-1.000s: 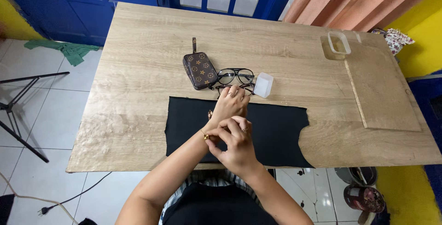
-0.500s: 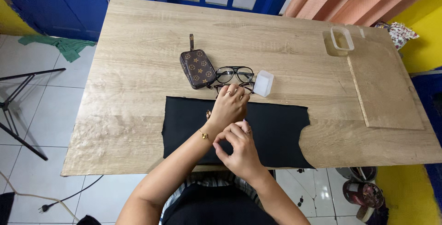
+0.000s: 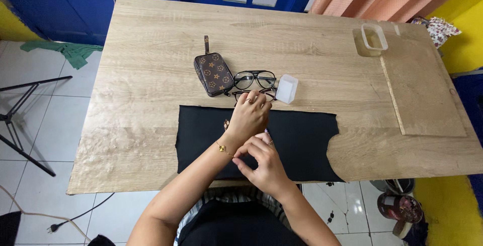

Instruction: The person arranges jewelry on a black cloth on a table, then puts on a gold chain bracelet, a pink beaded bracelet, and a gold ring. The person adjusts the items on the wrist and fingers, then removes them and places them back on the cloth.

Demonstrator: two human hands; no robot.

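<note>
Head view: both hands meet over the black cloth (image 3: 302,140) on the worktop (image 3: 151,75).
Left hand (image 3: 249,117) has slid up to the eyeglasses (image 3: 254,80), fingers curled on the frame; right hand (image 3: 261,160), now lower, pinches narrow at the left wrist's bracelet (image 3: 222,148).

cloth (image 3: 302,140) lies on table (image 3: 141,75). behind cloth: pouch (image 3: 213,73) at left, glasses (image 3: 254,80) in the middle, small box (image 3: 287,88) at right. container (image 3: 374,38) far behind-right of cloth.
</note>
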